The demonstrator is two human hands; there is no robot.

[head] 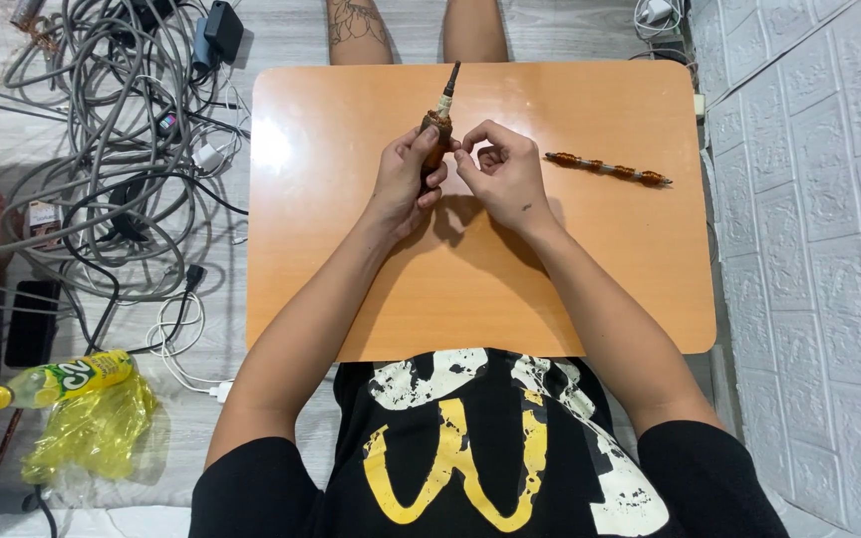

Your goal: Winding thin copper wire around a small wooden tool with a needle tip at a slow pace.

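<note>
Hands: your left hand [408, 179] grips wooden tool [437, 125], tip at 12 o'clock | right hand [503, 174] pinched at it, holding unclear | beaded rod [607, 168] at 3 o'clock, lying crosswise.

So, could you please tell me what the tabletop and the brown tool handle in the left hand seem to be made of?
Tabletop: apparently laminated board, smooth orange wood tone with a glossy glare patch. Tool handle in the left hand: looks like varnished brown wood, though plastic is possible; a dark, probably metal tip sticks out.
</note>
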